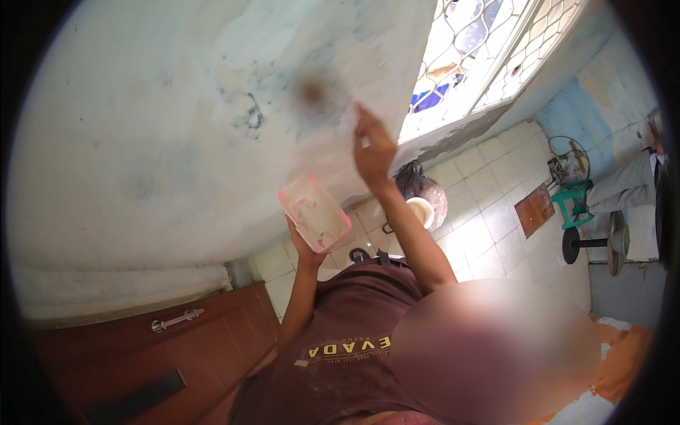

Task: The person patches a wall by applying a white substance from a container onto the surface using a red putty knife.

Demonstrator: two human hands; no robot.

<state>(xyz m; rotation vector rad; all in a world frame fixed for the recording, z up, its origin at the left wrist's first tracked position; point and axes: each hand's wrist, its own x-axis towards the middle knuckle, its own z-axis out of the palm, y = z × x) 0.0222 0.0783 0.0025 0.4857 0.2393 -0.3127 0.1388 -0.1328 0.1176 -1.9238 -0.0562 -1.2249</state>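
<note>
My left hand [304,244] holds a pink-rimmed plastic tub [314,212] with pale paste smeared inside. Raised above and to the right, my right hand [375,149] is by the patchy white wall [177,120], its fingers pinched around something too small and blurred to make out. Whether it touches the wall I cannot tell. A dark blurred spot shows on the wall left of my fingertips.
A grilled window [489,42] is at upper right. Below are a tiled floor [489,219], a bucket [418,211], a black bag [411,177], a green stool [570,202], a round-topped stand [613,241], grey trousers or cloth [620,184] and a brown door [120,354].
</note>
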